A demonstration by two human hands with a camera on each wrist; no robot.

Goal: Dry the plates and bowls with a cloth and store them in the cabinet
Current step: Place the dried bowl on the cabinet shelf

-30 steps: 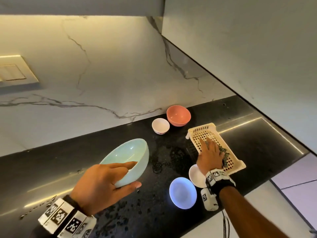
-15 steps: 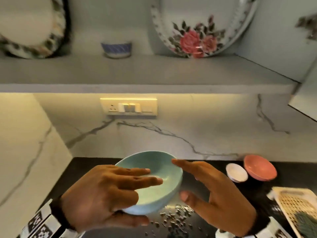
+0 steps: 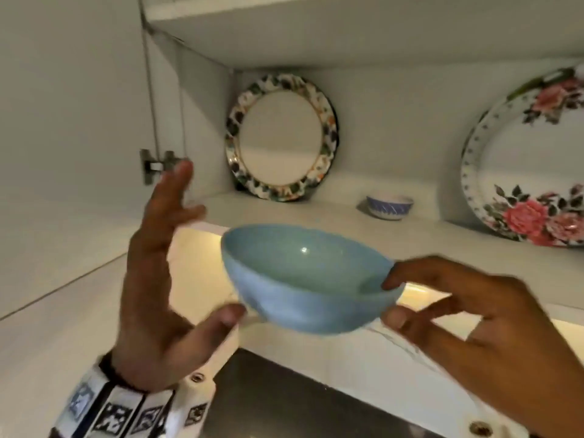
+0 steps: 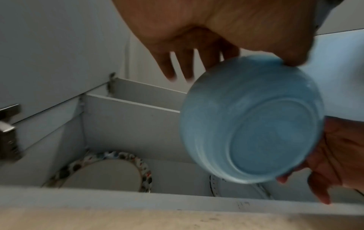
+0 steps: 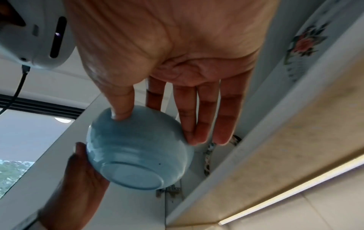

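Note:
A light blue bowl (image 3: 309,279) is held upright in the air just in front of the open cabinet's lower shelf (image 3: 284,218). My right hand (image 3: 458,311) pinches its right rim, index finger inside and thumb underneath. My left hand (image 3: 148,279) is at the bowl's left side with fingers spread and pointing up; only its thumb touches the bowl's lower wall. The left wrist view shows the bowl's underside (image 4: 252,121) with that thumb at its edge. In the right wrist view the bowl (image 5: 138,149) sits between my right thumb and fingers. No cloth is in view.
On the shelf a leaf-rimmed plate (image 3: 281,140) and a rose-patterned platter (image 3: 531,172) lean against the back wall, with a small blue-and-white bowl (image 3: 389,207) between them. The open cabinet door and its hinge (image 3: 151,165) are at the left. The black counter (image 3: 284,403) lies below.
The bowl has risen from the counter to shelf height. My right hand left the basket and took the bowl's rim; my left hand's fingers came off the bowl and spread.

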